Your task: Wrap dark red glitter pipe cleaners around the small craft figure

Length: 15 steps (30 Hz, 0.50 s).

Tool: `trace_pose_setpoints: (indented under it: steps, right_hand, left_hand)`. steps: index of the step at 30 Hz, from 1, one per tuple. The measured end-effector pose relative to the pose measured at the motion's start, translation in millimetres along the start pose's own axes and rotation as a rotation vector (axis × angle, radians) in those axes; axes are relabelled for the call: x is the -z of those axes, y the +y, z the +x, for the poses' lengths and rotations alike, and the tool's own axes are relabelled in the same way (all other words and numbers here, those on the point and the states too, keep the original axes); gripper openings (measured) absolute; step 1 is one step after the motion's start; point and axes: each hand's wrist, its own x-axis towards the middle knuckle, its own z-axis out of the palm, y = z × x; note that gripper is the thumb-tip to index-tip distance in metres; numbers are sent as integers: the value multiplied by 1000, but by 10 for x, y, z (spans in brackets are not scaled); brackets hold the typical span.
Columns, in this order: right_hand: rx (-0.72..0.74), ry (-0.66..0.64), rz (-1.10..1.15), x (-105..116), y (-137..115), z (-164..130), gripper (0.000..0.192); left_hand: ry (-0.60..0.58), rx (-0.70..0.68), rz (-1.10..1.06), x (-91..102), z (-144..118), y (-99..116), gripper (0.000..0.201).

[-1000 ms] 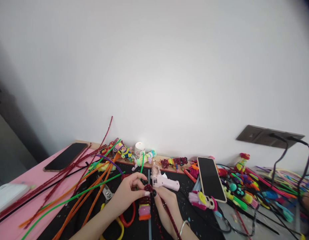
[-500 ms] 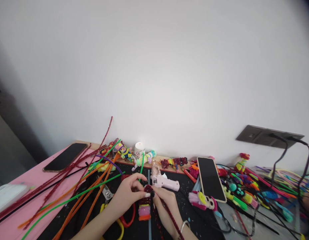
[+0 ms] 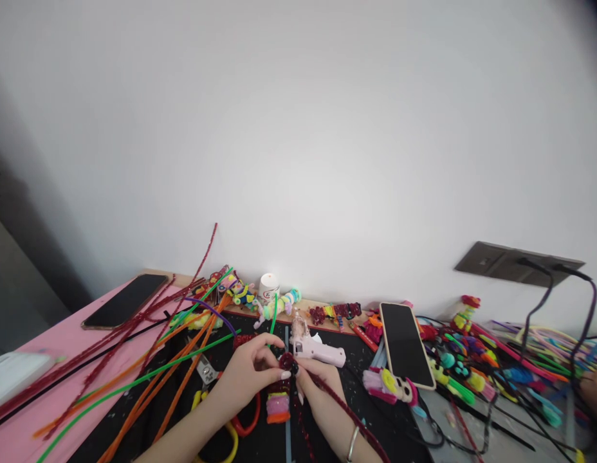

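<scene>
Hands — left point(image 3: 247, 373) and right point(image 3: 320, 392) — fingers of both pinching dark red pipe-cleaner coil point(image 3: 287, 361).

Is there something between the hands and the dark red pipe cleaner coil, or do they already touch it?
Nothing visible stands between them. The left hand and right hand both pinch the dark red pipe cleaner coil directly, above the black mat.

Glue gun point(image 3: 314, 348) behind the left hand point(image 3: 250, 373) and right hand point(image 3: 322, 392), phone point(image 3: 405, 344) to its right, second phone point(image 3: 125, 308) far left, scissors point(image 3: 226, 431) below the hands
</scene>
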Motion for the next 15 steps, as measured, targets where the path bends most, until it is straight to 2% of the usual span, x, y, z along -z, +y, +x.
trace_pose_setpoints:
  steps: [4,8,11,15]
  right_hand:
    - [23,51,-4,18,30,29,42]
    - [20,100,-41,33,25,35,40]
    - [26,72,-54,33,-3,24,38]
    - [54,29,-70,26,-27,17,34]
  left_hand:
    - [-13,-5,-52,3,-8,18,32]
    - [62,-45,-92,21,3,17,28]
    - [87,-63,-110,38,13,-3,28]
    - [61,-64,-87,49,7,-10,26]
